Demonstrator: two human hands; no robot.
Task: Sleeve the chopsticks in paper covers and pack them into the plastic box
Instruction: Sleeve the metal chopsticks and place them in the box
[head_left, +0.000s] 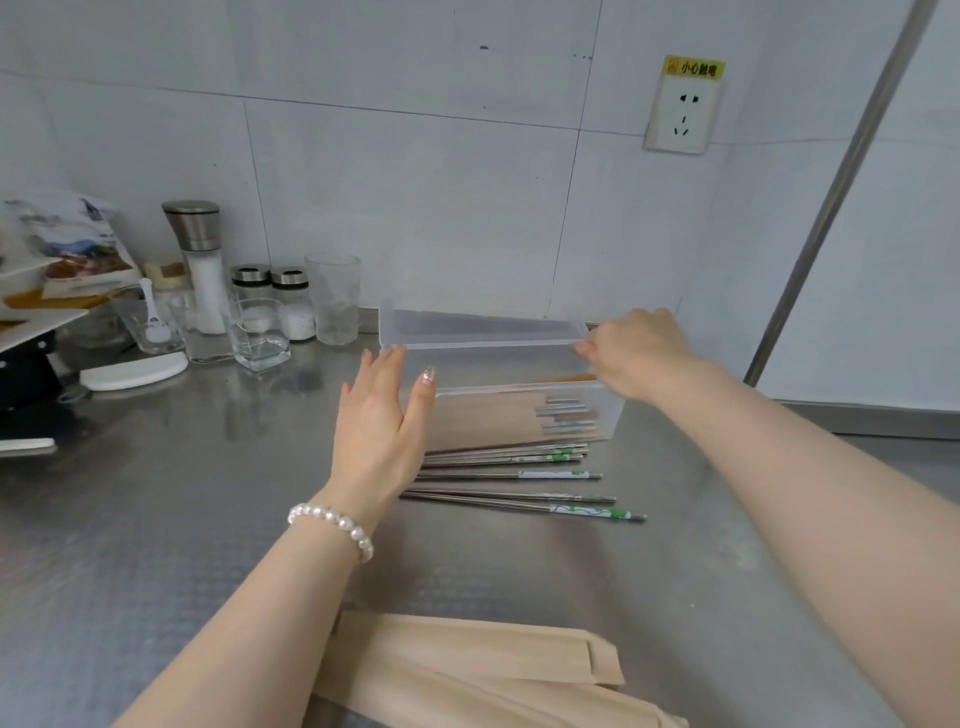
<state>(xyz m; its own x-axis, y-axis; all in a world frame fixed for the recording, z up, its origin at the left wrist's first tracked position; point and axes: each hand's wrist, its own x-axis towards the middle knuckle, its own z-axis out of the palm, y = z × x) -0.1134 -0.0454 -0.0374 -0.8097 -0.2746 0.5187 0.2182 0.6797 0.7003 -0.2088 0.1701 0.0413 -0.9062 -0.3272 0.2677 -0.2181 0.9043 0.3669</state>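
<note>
A clear plastic box (610, 415) stands on the steel counter with several sleeved chopsticks (483, 418) lying inside. Its clear lid (483, 327) is hinged up at the back. My right hand (636, 351) pinches the lid's right front corner. My left hand (382, 421) rests flat against the box's left end, fingers spread and holding nothing. Several bare metal chopsticks (519, 486) with green-and-white handles lie on the counter just in front of the box. A pile of brown paper covers (467, 670) lies near the front edge.
At the back left stand a salt grinder (200, 265), two shakers (288, 304), several glasses (332, 299) and a white lid (135, 371). A rack with plates and packets fills the far left. A wall socket (683, 111) and a steel pole (831, 202) are at right.
</note>
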